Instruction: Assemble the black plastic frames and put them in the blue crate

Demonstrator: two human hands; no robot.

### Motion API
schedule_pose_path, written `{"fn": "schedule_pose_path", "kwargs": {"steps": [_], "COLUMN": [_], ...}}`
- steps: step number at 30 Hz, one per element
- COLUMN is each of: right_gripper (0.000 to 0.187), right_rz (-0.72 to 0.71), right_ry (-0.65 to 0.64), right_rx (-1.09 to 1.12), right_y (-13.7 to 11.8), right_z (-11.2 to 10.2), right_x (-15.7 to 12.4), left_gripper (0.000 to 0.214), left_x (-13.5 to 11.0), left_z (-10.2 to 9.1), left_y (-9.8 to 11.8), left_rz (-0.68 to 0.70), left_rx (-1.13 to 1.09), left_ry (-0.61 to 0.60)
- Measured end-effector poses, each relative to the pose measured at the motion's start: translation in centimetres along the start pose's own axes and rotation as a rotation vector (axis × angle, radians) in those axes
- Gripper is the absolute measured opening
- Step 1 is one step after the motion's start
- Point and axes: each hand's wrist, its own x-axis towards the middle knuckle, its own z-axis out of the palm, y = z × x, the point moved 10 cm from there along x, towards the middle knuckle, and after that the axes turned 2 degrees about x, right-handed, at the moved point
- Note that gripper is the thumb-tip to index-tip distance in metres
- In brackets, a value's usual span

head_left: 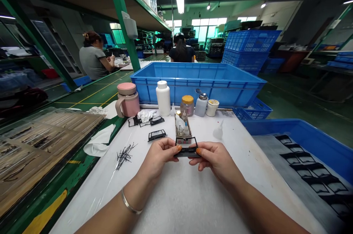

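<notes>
Both my hands hold a small black plastic frame part (186,149) above the white work surface (176,197). My left hand (157,157) pinches its left end with thumb and fingers. My right hand (216,158) grips its right end the same way. A pile of thin black pins (124,154) lies left of my left hand. Another black frame (156,135) rests just beyond, with two more (146,120) near a white cloth. A small box with little bottles (182,129) stands right behind the held part.
A pink mug (127,99), white bottle (163,98), jars and a dispenser (201,103) line the back edge before a big blue crate (198,81). A blue bin with black frames (311,168) sits right. Trays (41,142) lie left. Two people work farther back.
</notes>
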Motion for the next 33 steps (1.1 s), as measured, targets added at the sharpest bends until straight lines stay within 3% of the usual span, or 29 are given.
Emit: {"fn": "schedule_pose_path", "kwargs": {"steps": [19,25,33], "right_gripper": [0.039,0.042,0.043], "right_rz": [-0.057,-0.015,-0.072], "right_ry": [0.095,0.026,0.072], "right_rx": [-0.080,-0.098,-0.152], "right_y": [0.5,0.8,-0.2], "right_z": [-0.4,-0.2,-1.6], "right_x": [0.3,0.6,0.7], "left_gripper": [0.036,0.039,0.039], "left_x": [-0.1,-0.1,0.0], "left_z": [0.6,0.4,0.9], "left_y": [-0.1,-0.3,-0.9], "left_rz": [0.009,-0.009,-0.072], "left_rx": [0.022,-0.008,-0.088], "left_ry": [-0.007,-0.010,-0.080]}}
